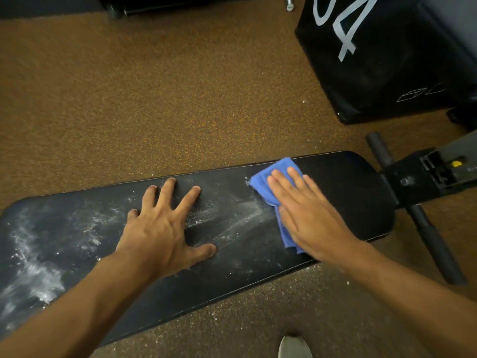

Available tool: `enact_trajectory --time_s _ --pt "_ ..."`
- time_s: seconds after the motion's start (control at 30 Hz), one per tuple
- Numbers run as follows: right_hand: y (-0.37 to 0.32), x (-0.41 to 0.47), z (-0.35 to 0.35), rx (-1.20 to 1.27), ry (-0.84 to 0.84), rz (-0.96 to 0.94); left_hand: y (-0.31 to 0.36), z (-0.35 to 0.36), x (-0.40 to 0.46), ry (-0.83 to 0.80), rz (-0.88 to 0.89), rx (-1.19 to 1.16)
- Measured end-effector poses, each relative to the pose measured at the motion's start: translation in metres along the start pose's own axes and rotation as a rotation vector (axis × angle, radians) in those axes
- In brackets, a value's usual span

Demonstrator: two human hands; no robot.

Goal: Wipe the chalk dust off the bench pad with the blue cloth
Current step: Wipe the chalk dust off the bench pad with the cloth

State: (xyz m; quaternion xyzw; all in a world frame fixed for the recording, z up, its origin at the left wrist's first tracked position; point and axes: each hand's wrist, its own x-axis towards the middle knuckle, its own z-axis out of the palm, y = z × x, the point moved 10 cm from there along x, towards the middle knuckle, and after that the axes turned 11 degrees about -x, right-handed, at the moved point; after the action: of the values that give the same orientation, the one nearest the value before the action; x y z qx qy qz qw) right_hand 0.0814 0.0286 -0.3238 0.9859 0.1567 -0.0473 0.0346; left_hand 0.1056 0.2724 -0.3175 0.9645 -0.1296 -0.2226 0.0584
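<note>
The bench pad looks clean right of the blue cloth — pressed under the flat, straight-fingered right hand — while chalk dust covers the left, where the spread left hand braces, holding nothing.

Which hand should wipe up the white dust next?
The right hand. It already presses the cloth flat beside the dust. The left hand has no cloth; it rests on the pad.

black box | large pale figures, partly cut off, "4" readable
</note>
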Motion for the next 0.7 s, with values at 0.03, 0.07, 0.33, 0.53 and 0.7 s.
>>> enact_trajectory --time_s 0.03,0.07,0.33,0.53,0.7 --pt "0.018 0.0 0.002 -0.005 -0.008 0.043 0.0 0.001 0.0 -0.003 0.001 0.006" --pt "0.036 0.008 0.003 -0.01 -0.008 0.108 0.0 0.001 0.0 -0.003 0.001 0.009" --pt "-0.013 0.005 -0.001 -0.024 -0.028 -0.038 0.0 -0.001 -0.001 0.0 -0.008 -0.022" --pt "0.045 0.035 0.003 -0.02 -0.025 0.291 0.003 0.0 -0.002 -0.02 -0.013 0.004" --pt "-0.039 0.035 -0.005 -0.008 0.008 -0.006 0.001 -0.001 -0.001 -0.002 -0.007 -0.012"
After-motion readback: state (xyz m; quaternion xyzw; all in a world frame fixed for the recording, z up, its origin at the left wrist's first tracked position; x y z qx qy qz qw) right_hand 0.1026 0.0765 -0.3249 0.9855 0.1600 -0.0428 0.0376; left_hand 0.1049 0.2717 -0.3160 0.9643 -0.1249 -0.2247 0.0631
